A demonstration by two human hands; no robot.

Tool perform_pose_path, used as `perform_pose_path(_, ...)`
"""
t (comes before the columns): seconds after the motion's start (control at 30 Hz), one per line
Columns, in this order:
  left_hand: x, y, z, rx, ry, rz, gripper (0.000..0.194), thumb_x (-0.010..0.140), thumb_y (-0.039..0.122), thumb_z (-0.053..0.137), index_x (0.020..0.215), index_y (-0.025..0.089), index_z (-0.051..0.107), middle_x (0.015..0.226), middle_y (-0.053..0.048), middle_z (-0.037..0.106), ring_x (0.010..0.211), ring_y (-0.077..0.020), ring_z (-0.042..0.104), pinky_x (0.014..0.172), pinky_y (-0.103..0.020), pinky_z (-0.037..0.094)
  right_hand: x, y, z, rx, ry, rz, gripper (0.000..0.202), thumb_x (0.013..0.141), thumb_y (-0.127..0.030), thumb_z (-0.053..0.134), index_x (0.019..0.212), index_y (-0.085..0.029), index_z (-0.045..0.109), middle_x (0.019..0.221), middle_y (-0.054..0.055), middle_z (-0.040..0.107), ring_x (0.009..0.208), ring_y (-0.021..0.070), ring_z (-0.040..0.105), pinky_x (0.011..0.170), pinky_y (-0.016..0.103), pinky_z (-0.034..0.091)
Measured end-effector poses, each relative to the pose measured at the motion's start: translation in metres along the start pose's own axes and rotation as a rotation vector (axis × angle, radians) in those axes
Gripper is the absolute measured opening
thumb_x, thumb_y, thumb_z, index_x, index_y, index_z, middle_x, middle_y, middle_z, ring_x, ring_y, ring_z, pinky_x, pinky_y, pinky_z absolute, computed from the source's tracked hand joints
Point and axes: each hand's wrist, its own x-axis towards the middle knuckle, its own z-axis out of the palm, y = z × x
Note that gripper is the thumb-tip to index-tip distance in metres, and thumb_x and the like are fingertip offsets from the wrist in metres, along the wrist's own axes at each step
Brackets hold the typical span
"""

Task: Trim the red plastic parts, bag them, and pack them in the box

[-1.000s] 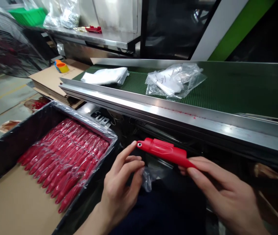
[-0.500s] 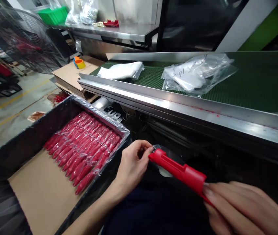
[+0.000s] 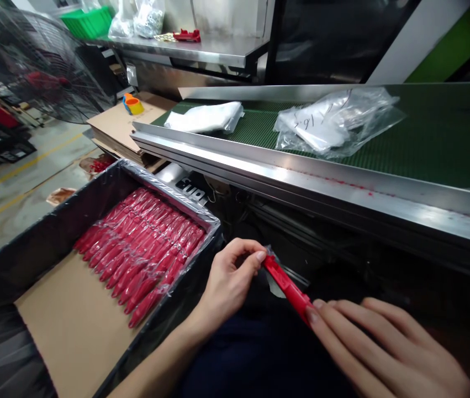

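Observation:
Between my hands is a long red plastic part [image 3: 288,284], its far end tilted up to the left. My right hand [image 3: 375,342] grips its near end between thumb and fingers. My left hand [image 3: 235,271] pinches a thin clear plastic bag [image 3: 269,252] at the part's far end. The bag is hard to make out against the dark background, so how much of the part it covers I cannot tell. To the left, several bagged red parts [image 3: 143,243] lie in tight rows in a black-lined box [image 3: 52,213], on a cardboard sheet [image 3: 77,326].
A green conveyor belt [image 3: 255,130] with a metal rail [image 3: 301,171] runs ahead, bearing a white packet [image 3: 204,117] and a clear bag with writing [image 3: 326,124]. Stacked cardboard [image 3: 110,121] holds a tape roll [image 3: 133,105]. Behind are a fan [image 3: 44,72] and a steel table [image 3: 218,50].
My right hand has brought the red part leftward and turned it, so it points more steeply and its hollow side shows. My left hand has shifted slightly right, still pinching the bag.

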Motion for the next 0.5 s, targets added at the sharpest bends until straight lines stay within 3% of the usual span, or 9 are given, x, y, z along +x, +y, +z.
perform_pose_path(0.07, -0.004, -0.002, 0.003, 0.028, 0.006, 0.060, 0.016, 0.091, 0.030, 0.061, 0.086, 0.016, 0.068, 0.084, -0.004, 0.064, 0.075, -0.0136, 0.058, 0.068, -0.024, 0.047, -0.001, 0.003, 0.003, -0.026, -0.032, -0.013, 0.042, 0.085, -0.003, 0.040, 0.115, -0.015, 0.068, 0.116, 0.004, 0.072, 0.093, 0.0214, 0.068, 0.084, 0.043, 0.041)
perform_pose_path(0.17, -0.013, -0.007, 0.009, 0.059, 0.020, 0.123, 0.013, 0.092, 0.026, 0.059, 0.086, 0.018, 0.067, 0.089, -0.005, 0.064, 0.082, -0.0152, 0.059, 0.074, -0.025, 0.047, 0.003, 0.000, 0.007, -0.012, 0.076, 0.119, 0.027, 0.086, -0.011, 0.056, 0.110, -0.012, 0.068, 0.101, 0.007, 0.075, 0.082, 0.0203, 0.069, 0.079, 0.040, 0.044)
perform_pose_path(0.27, -0.023, -0.016, 0.017, 0.066, 0.090, 0.122, 0.011, 0.095, 0.024, 0.055, 0.090, 0.018, 0.064, 0.087, -0.003, 0.063, 0.080, -0.0140, 0.058, 0.074, -0.025, 0.045, 0.016, -0.015, 0.012, 0.127, 0.279, 0.415, 0.031, 0.081, -0.007, 0.066, 0.111, -0.016, 0.066, 0.091, 0.005, 0.073, 0.078, 0.0189, 0.068, 0.077, 0.036, 0.048)
perform_pose_path(0.4, -0.034, -0.032, 0.034, 0.044, 0.229, 0.090, 0.012, 0.097, 0.026, 0.051, 0.093, 0.019, 0.060, 0.086, -0.003, 0.060, 0.079, -0.0136, 0.057, 0.073, -0.026, 0.046, 0.041, -0.048, 0.022, 0.273, 0.479, 0.983, 0.025, 0.086, -0.008, 0.062, 0.106, -0.022, 0.069, 0.094, 0.003, 0.070, 0.080, 0.0183, 0.066, 0.078, 0.032, 0.049)
perform_pose_path(0.47, -0.038, -0.038, 0.042, 0.029, 0.282, 0.071, 0.013, 0.099, 0.026, 0.048, 0.095, 0.018, 0.058, 0.086, -0.003, 0.061, 0.077, -0.0133, 0.057, 0.071, -0.025, 0.047, 0.050, -0.062, 0.029, 0.269, 0.529, 1.113, 0.018, 0.087, -0.010, 0.063, 0.100, -0.020, 0.071, 0.092, 0.003, 0.071, 0.076, 0.0164, 0.066, 0.076, 0.029, 0.049)
perform_pose_path(0.5, -0.040, -0.039, 0.046, 0.022, 0.296, 0.066, 0.014, 0.100, 0.026, 0.046, 0.096, 0.019, 0.057, 0.086, -0.003, 0.061, 0.076, -0.0129, 0.057, 0.070, -0.025, 0.047, 0.053, -0.066, 0.032, 0.277, 0.544, 1.107, 0.018, 0.087, -0.009, 0.064, 0.100, -0.019, 0.071, 0.091, 0.003, 0.071, 0.075, 0.0152, 0.066, 0.075, 0.027, 0.049)
